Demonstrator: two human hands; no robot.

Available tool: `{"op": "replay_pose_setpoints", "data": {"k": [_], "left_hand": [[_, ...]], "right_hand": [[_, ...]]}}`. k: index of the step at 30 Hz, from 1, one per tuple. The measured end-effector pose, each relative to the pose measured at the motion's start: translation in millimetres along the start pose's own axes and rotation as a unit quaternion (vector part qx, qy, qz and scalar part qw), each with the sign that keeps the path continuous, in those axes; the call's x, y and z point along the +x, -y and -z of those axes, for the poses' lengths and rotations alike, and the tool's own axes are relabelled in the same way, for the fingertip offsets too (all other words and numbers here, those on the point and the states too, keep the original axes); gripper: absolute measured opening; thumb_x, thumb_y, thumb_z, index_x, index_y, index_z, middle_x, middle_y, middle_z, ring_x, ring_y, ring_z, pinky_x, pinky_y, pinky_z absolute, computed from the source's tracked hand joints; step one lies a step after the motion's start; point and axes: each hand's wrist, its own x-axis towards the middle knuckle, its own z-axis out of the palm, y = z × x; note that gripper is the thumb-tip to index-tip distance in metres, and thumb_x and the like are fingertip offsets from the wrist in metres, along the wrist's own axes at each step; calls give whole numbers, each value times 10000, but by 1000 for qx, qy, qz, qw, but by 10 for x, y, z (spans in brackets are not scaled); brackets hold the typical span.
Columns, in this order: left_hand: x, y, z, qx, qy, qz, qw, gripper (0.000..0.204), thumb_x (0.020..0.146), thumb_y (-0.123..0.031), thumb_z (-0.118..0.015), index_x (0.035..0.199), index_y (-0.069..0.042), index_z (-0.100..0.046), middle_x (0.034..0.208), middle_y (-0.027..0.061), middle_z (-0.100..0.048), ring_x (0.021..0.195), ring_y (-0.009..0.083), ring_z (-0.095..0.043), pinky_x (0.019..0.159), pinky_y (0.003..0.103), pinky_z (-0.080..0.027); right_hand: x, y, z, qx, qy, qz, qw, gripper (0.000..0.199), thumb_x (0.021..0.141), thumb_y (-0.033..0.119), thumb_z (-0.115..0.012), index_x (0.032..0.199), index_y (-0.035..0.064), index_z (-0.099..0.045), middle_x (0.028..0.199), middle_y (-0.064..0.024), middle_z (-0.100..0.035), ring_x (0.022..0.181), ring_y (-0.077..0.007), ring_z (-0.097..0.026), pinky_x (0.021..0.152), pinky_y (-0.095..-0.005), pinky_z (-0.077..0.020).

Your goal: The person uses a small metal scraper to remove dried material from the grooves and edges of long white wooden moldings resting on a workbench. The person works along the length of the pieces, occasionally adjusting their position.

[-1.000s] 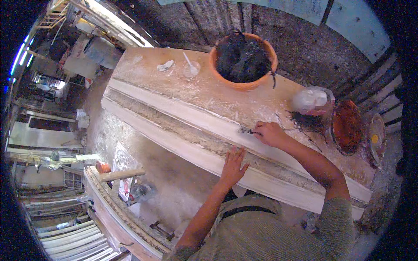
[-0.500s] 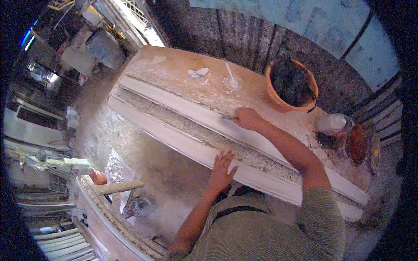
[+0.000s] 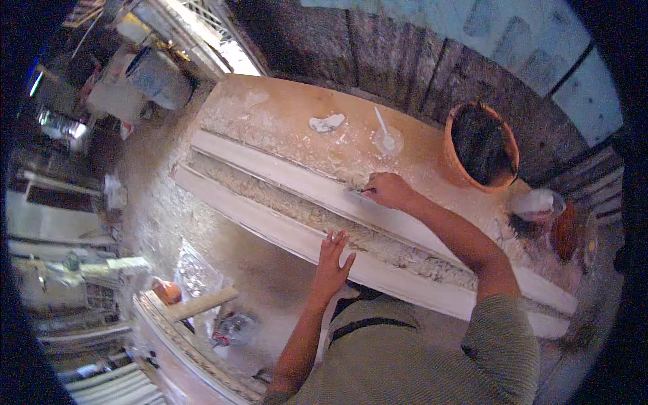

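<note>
A long moulding lies across the table, with a pale far band [image 3: 270, 166], a pale near band [image 3: 236, 210] and a rough, crumbly channel [image 3: 283, 209] between them. My right hand [image 3: 390, 192] is closed at the far band's outer edge. A small dark tip shows at its fingers; the rest of what it holds is hidden. My left hand [image 3: 331, 264] lies open on the near band, fingers spread, holding nothing. Beyond the moulding are a white lump [image 3: 327, 123] and a white-handled utensil [image 3: 381, 120] on a small round pale piece.
An orange bucket [image 3: 451, 162] with dark contents stands at the right of the dusty orange-brown tabletop [image 3: 283, 94], near a whitish container [image 3: 536, 202]. A curved frame [image 3: 175, 344] with a wooden crosspiece [image 3: 202, 303] sits lower left. Farther back is a blue barrel [image 3: 162, 79].
The view has shifted a little. My right hand has moved slightly left along the far band, its fingers now more curled. My left hand has slid slightly left on the near band.
</note>
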Motion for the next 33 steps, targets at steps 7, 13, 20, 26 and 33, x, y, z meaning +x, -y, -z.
{"op": "replay_pose_setpoints", "data": {"k": [7, 13, 20, 26, 33], "left_hand": [[249, 408, 266, -9, -2, 40, 999, 493, 989, -227, -665, 1446, -103, -529, 1549, 115, -480, 1515, 395, -287, 1236, 524, -237], [366, 506, 428, -19, 37, 41, 998, 497, 975, -185, -681, 1442, -105, -532, 1542, 128, -488, 1516, 385, -290, 1231, 494, -260], [665, 676, 689, -50, 83, 17, 995, 469, 981, -179, -674, 1426, -90, -559, 1532, 133, -505, 1496, 378, -339, 1223, 480, -285], [892, 933, 1035, -43, 123, -22, 991, 475, 981, -194, -676, 1430, -95, -561, 1528, 121, -514, 1482, 364, -372, 1225, 468, -290], [905, 1455, 1603, -56, 80, 8, 995, 467, 973, -154, -673, 1424, -100, -566, 1517, 119, -527, 1479, 357, -381, 1224, 460, -298]], "right_hand": [[-1460, 61, 227, 331, 9, -440, 835, 347, 963, 368, -717, 1058, 39, -776, 702, -71, -674, 567, -160, -647, 470, -342, -495], [-1385, 84, 199, 401, -19, -452, 796, 375, 962, 425, -706, 1010, 61, -785, 570, -24, -601, 443, -107, -536, 392, -289, -427], [-865, 148, -11, 420, -78, -486, 762, 340, 944, 371, -723, 974, 36, -773, 676, -27, -661, 452, -92, -531, 368, -273, -380], [-296, 297, -229, 413, -119, -457, 779, 301, 917, 415, -743, 927, 119, -801, 613, -6, -627, 461, -100, -530, 383, -300, -407], [-923, 267, 184, 331, -61, -538, 772, 420, 907, 462, -743, 1068, 77, -795, 733, -34, -703, 501, -117, -571, 387, -302, -422]]}}
